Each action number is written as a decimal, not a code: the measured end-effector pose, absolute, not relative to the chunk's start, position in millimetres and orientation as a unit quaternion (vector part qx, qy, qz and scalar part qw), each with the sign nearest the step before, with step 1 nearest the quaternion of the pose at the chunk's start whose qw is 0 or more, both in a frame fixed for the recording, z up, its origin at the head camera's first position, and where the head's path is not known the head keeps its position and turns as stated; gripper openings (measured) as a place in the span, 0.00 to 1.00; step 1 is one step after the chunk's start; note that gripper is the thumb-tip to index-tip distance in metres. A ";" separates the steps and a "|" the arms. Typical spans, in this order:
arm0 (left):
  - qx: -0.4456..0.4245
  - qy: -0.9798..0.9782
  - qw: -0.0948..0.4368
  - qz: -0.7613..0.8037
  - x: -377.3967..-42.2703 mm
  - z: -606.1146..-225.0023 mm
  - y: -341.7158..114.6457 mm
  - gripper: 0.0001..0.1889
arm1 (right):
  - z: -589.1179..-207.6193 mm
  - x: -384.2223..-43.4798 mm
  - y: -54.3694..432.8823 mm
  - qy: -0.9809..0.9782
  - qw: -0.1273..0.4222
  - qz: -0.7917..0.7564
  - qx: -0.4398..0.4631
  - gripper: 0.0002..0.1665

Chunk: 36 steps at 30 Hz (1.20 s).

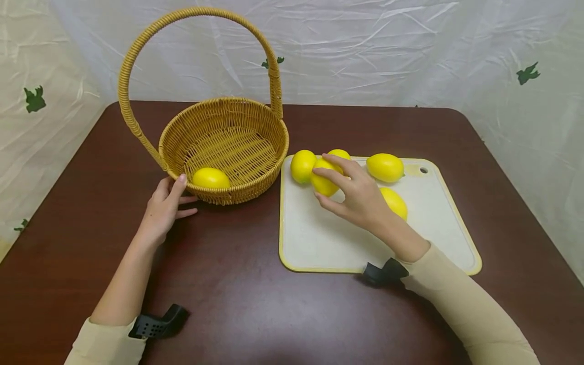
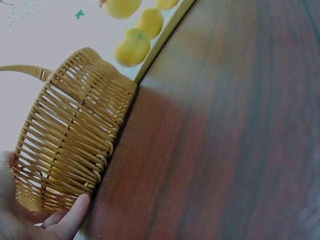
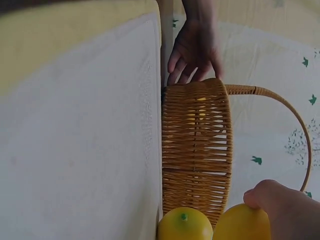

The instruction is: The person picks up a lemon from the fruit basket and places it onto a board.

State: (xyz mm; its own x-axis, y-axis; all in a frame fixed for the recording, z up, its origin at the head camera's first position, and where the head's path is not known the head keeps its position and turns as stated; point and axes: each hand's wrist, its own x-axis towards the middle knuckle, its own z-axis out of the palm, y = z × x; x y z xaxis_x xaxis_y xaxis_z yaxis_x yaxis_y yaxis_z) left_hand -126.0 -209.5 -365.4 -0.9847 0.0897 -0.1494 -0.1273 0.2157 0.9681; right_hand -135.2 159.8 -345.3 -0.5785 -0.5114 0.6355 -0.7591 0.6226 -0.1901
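Note:
A yellow lemon (image 1: 323, 178) is gripped between the thumb and fingers of my right hand (image 1: 360, 197), over the back left part of a white cutting board (image 1: 319, 243). In the right wrist view, the held lemon (image 3: 242, 224) is raised off the board, beside another lemon (image 3: 184, 227) with a green tip. My left hand (image 1: 163, 208) touches the near left side of a wicker basket (image 1: 255, 190), thumb at the rim and fingers extended along the outer wall. One lemon (image 1: 211, 178) lies inside the basket, near that hand.
More lemons rest on the board: one at its back left corner (image 1: 303, 166), one partly behind my right fingers (image 1: 339, 153), one at the back (image 1: 385, 168) and one partly behind my right hand (image 1: 395, 202). The basket's tall arched handle (image 1: 201, 12) rises above it. All stand on a dark brown table (image 1: 237, 284).

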 end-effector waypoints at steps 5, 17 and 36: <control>-0.013 0.775 0.087 0.626 -126.3 -365.3 -209.3 0.40 | -350.1 -132.1 165.7 -0.860 0.266 0.225 0.373 0.23; -0.011 0.775 0.086 0.626 -127.4 -365.3 -209.7 0.40 | -358.7 -127.6 172.5 -0.865 0.244 0.225 0.376 0.23; -0.013 0.776 0.085 0.625 -126.8 -366.3 -209.3 0.39 | -367.7 -125.8 175.8 -0.888 0.183 0.181 0.381 0.21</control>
